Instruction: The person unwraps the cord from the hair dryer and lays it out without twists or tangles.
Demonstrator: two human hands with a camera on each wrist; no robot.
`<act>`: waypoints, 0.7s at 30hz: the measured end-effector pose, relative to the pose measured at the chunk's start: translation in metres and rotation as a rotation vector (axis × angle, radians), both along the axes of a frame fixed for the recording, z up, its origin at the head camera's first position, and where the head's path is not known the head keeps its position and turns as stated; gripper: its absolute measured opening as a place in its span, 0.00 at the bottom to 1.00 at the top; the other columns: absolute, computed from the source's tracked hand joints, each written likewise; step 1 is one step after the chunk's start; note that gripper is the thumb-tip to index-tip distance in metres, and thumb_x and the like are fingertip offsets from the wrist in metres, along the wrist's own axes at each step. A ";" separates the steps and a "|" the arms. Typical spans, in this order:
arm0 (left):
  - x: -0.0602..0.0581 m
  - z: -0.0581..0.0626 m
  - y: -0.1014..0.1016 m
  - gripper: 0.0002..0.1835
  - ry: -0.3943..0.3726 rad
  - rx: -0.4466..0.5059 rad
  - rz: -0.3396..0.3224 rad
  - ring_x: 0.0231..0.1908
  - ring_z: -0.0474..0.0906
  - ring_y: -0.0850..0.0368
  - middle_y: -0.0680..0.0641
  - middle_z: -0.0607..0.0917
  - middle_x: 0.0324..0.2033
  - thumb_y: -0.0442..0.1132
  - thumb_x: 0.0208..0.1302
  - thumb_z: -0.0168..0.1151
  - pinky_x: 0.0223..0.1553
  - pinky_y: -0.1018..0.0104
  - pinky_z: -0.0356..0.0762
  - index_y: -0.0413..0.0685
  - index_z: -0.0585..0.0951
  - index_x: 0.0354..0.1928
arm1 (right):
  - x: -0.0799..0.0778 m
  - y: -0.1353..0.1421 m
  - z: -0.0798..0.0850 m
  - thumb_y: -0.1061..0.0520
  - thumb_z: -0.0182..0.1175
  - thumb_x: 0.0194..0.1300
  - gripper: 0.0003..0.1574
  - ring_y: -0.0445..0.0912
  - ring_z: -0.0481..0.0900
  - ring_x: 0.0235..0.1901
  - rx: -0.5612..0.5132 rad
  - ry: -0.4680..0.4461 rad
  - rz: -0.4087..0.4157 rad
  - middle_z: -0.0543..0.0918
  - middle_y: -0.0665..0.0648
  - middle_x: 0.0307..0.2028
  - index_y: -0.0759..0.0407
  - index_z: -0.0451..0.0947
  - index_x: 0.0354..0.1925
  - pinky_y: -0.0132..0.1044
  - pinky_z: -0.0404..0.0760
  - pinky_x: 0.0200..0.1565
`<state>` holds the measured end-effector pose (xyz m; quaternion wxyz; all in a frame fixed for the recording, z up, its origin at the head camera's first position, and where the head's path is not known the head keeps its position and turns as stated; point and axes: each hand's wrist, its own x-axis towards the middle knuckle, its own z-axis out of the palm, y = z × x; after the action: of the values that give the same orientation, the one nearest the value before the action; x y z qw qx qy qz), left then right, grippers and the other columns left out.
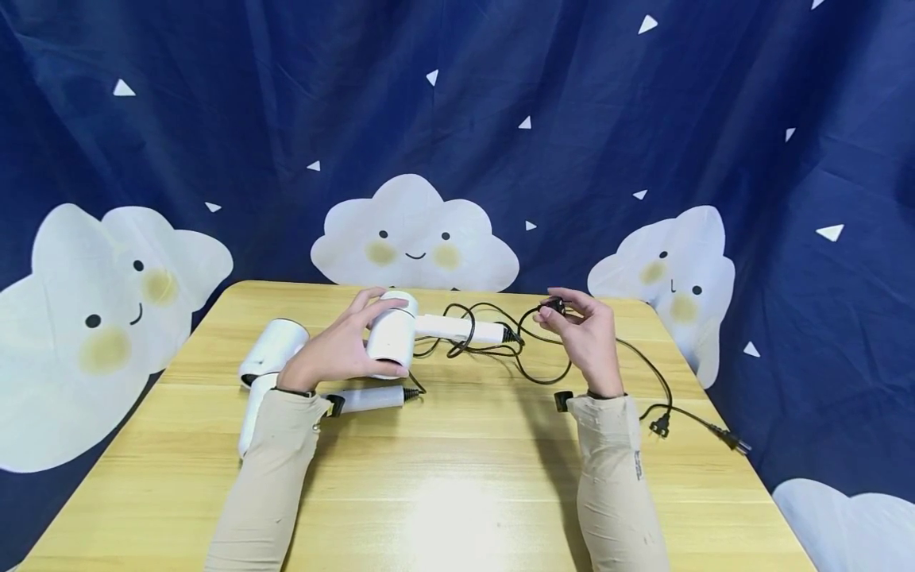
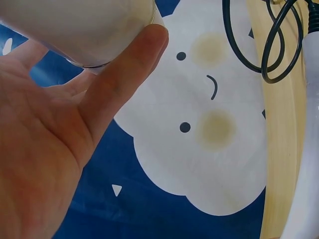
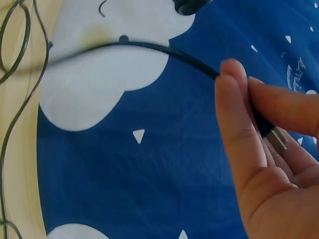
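Observation:
My left hand (image 1: 336, 347) grips the barrel of a white hair dryer (image 1: 391, 340), thumb on the near end and fingers at the far end. In the left wrist view the thumb lies along the white barrel (image 2: 84, 25). This dryer's handle points right, to a black cord (image 1: 522, 357) in loose loops. My right hand (image 1: 589, 342) pinches a black plug (image 1: 554, 304) between thumb and fingers, above the table. Metal prongs show beside the palm in the right wrist view, where the plug (image 3: 261, 122) is partly covered by fingers.
Left of my left hand lies another white hair dryer (image 1: 275, 349). A white barrel (image 1: 250, 421) and a handle (image 1: 375, 397) show on either side of my left forearm, which hides what joins them. Two more plugs, one two-pronged (image 1: 661, 426), the other slimmer (image 1: 736, 442), lie near the table's right edge.

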<state>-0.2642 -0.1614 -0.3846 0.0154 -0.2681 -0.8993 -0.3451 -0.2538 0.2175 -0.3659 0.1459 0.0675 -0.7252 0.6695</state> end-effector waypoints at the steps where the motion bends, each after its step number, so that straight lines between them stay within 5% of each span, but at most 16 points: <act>1: 0.000 0.000 0.000 0.56 0.000 0.000 -0.004 0.57 0.78 0.44 0.44 0.56 0.79 0.70 0.39 0.82 0.49 0.53 0.80 0.74 0.67 0.74 | 0.000 -0.001 0.000 0.73 0.65 0.65 0.22 0.41 0.91 0.32 -0.015 0.013 -0.007 0.89 0.62 0.42 0.71 0.80 0.57 0.35 0.88 0.43; 6: -0.001 -0.001 0.001 0.56 0.001 0.000 -0.012 0.56 0.79 0.45 0.46 0.56 0.78 0.70 0.39 0.82 0.50 0.54 0.79 0.74 0.67 0.74 | -0.001 -0.008 -0.001 0.75 0.66 0.64 0.19 0.44 0.92 0.35 -0.102 0.092 0.029 0.90 0.55 0.41 0.73 0.80 0.53 0.37 0.88 0.45; 13: -0.001 -0.003 0.004 0.57 0.003 -0.002 -0.021 0.57 0.78 0.43 0.45 0.57 0.78 0.71 0.39 0.82 0.52 0.47 0.80 0.73 0.67 0.74 | 0.003 -0.015 0.002 0.72 0.65 0.66 0.18 0.46 0.92 0.41 -0.111 0.123 0.129 0.87 0.65 0.49 0.80 0.76 0.52 0.37 0.87 0.50; 21: -0.001 -0.005 0.006 0.56 0.000 0.000 -0.034 0.54 0.78 0.46 0.46 0.59 0.76 0.68 0.40 0.83 0.50 0.52 0.79 0.72 0.68 0.74 | 0.008 -0.022 0.007 0.67 0.71 0.64 0.14 0.45 0.91 0.39 -0.141 0.172 0.155 0.89 0.57 0.45 0.72 0.80 0.46 0.39 0.88 0.49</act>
<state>-0.2655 -0.1553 -0.3894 0.0094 -0.2835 -0.8947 -0.3451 -0.2463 0.1951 -0.3587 0.1599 0.1699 -0.6539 0.7197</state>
